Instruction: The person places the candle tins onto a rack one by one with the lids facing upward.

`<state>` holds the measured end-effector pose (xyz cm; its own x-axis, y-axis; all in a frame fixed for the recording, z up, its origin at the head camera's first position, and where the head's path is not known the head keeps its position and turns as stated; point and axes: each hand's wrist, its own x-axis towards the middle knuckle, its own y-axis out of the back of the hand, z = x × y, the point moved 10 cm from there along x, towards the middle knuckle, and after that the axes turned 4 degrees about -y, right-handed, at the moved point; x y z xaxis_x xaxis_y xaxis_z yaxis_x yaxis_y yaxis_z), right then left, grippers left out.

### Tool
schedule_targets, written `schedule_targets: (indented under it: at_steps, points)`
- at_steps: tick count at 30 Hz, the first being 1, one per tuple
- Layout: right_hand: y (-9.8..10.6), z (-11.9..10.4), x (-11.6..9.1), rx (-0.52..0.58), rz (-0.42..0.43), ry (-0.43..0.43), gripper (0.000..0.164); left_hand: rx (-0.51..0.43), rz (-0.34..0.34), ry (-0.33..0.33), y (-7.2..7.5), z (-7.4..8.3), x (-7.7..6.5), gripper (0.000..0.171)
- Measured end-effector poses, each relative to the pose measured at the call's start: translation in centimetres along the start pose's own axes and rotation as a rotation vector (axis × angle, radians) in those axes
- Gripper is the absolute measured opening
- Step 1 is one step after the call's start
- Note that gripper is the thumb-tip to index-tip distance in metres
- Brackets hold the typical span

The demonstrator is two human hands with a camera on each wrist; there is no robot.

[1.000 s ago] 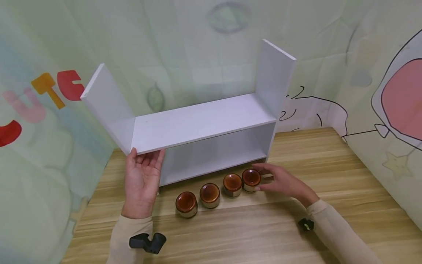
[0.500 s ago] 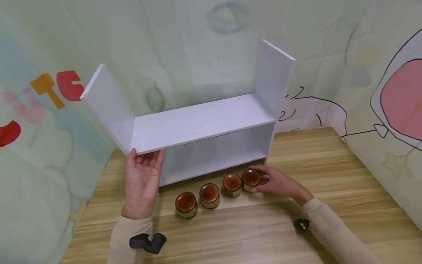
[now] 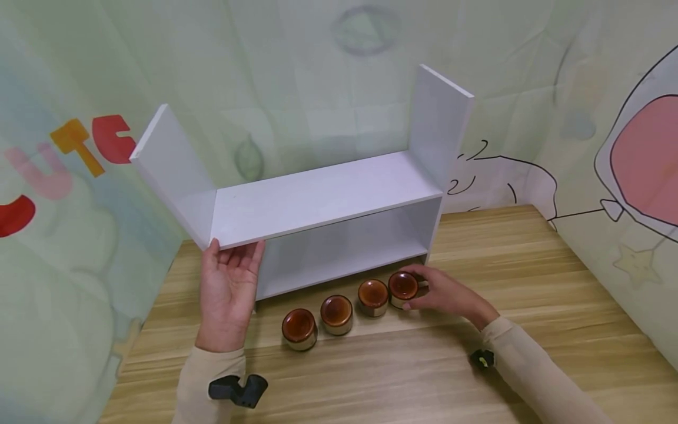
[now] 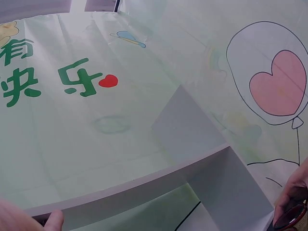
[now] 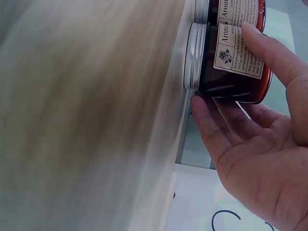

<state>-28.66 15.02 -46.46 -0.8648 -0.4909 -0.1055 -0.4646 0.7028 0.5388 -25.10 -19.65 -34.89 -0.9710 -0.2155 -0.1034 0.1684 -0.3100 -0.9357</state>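
Observation:
A white shelf unit [image 3: 323, 197] stands on the table, with an upright panel at each end of its upper board. My left hand [image 3: 229, 294] grips the front edge of that board near its left corner, thumb at the edge and fingers underneath. Several amber glass candle jars stand lid down in a row before the shelf. My right hand [image 3: 447, 294] holds the rightmost jar [image 3: 403, 285] from its right side. In the right wrist view, the thumb lies against the label of this jar [image 5: 231, 62], and its silver lid [image 5: 194, 57] faces the tabletop.
The other jars are the one close beside the held jar [image 3: 373, 297], a middle jar [image 3: 336, 314] and the leftmost jar [image 3: 299, 328]. Under them is a wood-grain table [image 3: 381, 377]. A printed cloth backdrop [image 3: 318, 70] hangs behind and on both sides.
My right hand has shifted slightly left, its fingers and thumb closing round the rightmost jar. The left hand, shelf and other jars stay in place.

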Motion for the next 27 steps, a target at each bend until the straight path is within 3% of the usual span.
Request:
schedule_targets:
  at_steps: [27]
  points:
    - [1.3,0.1,-1.2,-0.036,0.09,0.03,0.063,-0.003,0.003,-0.006,0.1,0.1,0.1,0.035]
